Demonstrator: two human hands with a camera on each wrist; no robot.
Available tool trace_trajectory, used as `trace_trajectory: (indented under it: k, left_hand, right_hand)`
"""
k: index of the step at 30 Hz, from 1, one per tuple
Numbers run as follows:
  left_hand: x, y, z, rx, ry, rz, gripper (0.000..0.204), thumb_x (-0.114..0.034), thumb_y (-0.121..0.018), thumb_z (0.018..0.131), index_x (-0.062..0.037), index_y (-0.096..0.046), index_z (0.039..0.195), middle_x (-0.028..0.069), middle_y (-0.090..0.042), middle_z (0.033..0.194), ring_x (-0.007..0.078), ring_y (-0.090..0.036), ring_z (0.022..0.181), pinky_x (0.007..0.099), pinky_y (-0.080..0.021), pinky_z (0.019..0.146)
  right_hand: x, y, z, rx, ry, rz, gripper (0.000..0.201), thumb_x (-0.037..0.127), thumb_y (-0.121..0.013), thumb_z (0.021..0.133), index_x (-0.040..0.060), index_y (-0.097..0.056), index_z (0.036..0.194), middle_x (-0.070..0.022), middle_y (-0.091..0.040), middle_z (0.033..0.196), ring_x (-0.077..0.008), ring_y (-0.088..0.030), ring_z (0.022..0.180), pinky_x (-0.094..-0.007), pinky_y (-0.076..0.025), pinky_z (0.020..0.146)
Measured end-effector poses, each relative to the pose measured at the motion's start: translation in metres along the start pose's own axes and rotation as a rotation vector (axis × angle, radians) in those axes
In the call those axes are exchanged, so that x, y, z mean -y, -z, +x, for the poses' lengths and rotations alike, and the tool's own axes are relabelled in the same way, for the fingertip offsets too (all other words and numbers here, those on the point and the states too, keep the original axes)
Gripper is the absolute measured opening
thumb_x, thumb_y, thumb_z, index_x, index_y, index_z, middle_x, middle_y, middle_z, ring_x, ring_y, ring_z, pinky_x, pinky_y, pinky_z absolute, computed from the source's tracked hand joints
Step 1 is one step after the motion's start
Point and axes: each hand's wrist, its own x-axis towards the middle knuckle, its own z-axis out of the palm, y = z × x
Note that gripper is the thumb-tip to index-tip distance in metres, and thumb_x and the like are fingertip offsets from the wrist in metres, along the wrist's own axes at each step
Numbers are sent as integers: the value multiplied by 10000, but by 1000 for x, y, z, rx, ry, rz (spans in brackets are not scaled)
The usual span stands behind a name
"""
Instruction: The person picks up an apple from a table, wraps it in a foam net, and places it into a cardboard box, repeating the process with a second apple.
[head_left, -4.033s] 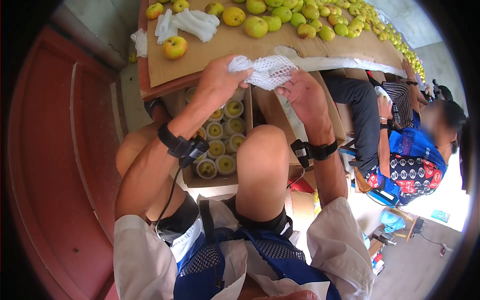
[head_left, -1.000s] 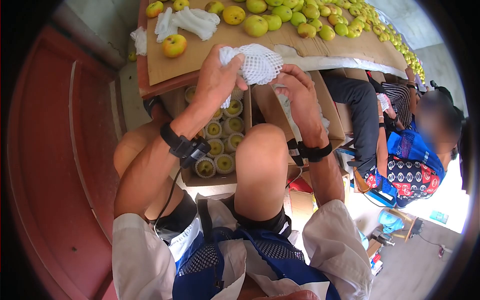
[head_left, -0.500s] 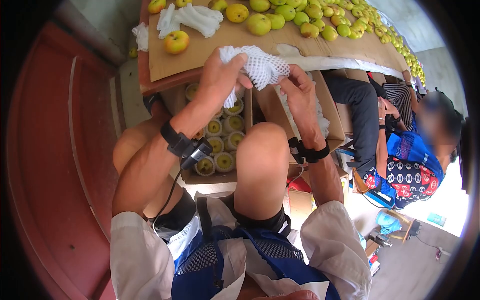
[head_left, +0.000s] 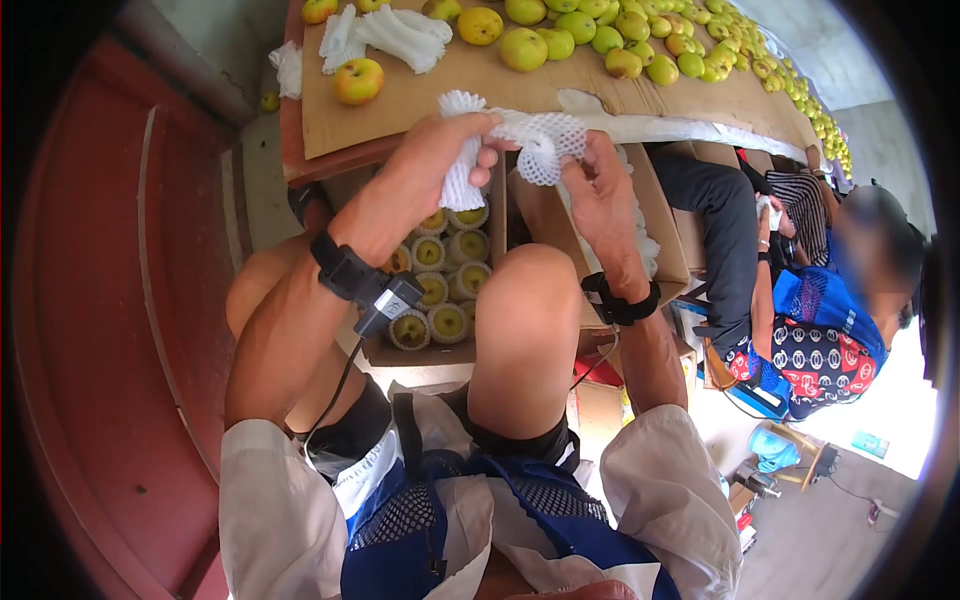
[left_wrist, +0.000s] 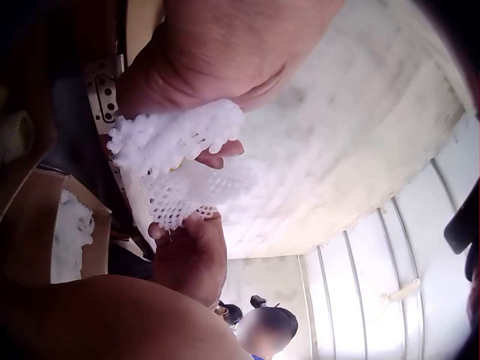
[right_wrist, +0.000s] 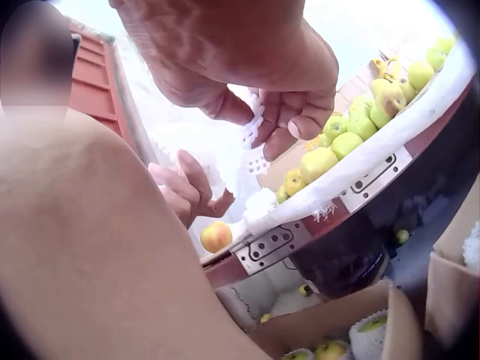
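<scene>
My left hand (head_left: pixel 425 170) grips white foam netting (head_left: pixel 463 178), part of it hanging below the fingers. A second piece of mesh (head_left: pixel 545 150) stretches across to my right hand (head_left: pixel 603 200), which pinches its far end between thumb and fingers. In the left wrist view the netting (left_wrist: pixel 176 139) lies bunched under my left hand (left_wrist: pixel 225 52), and the right hand (left_wrist: pixel 193 259) holds the mesh lower down. The right wrist view shows my right hand (right_wrist: pixel 240 60) pinching the net edge (right_wrist: pixel 253 124), with the left hand's fingers (right_wrist: pixel 187 187) nearby.
A cardboard-covered table (head_left: pixel 440 100) carries a red-yellow apple (head_left: pixel 358 81), spare foam nets (head_left: pixel 405 40) and many green apples (head_left: pixel 575 28). Below the hands, a box holds net-wrapped apples (head_left: pixel 448 322); another box (head_left: pixel 660 215) stands right of it. Another person (head_left: pixel 830 300) sits at the right.
The left hand has turned, and more of the netting hangs beneath it. Between the hands the mesh, spread wider before, is now narrower and twisted. The right hand keeps its pinch, slightly lower.
</scene>
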Motion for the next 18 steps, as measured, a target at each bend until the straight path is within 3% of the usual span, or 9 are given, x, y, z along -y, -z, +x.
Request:
trace_trajectory:
  k: [2,5,8,11,14,17,18]
  left_hand:
    - [-2,-2,0,-14,-2,-50,190,-170,-604,1013,19,-621,1019,55,-612,721,111,-519,531,233,-401,431]
    - [-1,-3,-1,-103,-47,-56,196,-169,-591,1020,25,-621,1022,64,-619,736,113,-521,531,231,-410,427]
    - [1,0,1,-113,-78,-68,203,-174,-587,1019,26,-621,1027,69,-634,774,112,-525,537,233,-414,427]
    - [-1,2,0,-64,-41,-7,205,-173,-589,1015,28,-617,1036,82,-647,817,109,-536,564,233,-421,433]
    - [-1,-2,-1,-60,-27,37,235,-202,-603,1019,31,-615,1034,85,-651,847,102,-539,577,234,-429,442]
    - [-2,-9,-3,-90,-74,57,298,-276,-638,1018,20,-621,1044,68,-640,842,95,-543,590,231,-436,455]
    - [-2,-8,-4,-113,-101,66,322,-302,-656,1009,15,-623,1053,63,-639,847,93,-544,594,231,-438,459]
  right_hand:
    - [-5,-3,0,59,-76,27,310,52,-579,953,18,-554,1260,-87,-701,1046,-163,-627,959,-284,-476,854]
    - [1,-1,-1,-103,-42,-100,420,58,-621,924,32,-519,1331,-134,-648,1213,-208,-604,1118,-340,-487,893]
    - [13,4,1,-124,112,-181,503,67,-663,883,36,-512,1362,-178,-558,1367,-293,-541,1272,-411,-475,985]
    - [33,2,0,-59,375,-429,549,76,-684,852,34,-510,1370,-188,-525,1409,-354,-507,1313,-438,-439,1063]
    - [45,-7,2,2,400,-425,455,69,-682,847,11,-576,1285,-205,-540,1392,-394,-494,1318,-442,-421,1100]
    - [19,-4,18,9,455,-357,291,82,-681,898,3,-648,1176,-153,-652,1256,-287,-597,1218,-385,-462,1042]
    - [17,-2,20,11,266,-123,256,89,-671,920,5,-663,1162,-124,-676,1203,-243,-617,1167,-357,-470,1017]
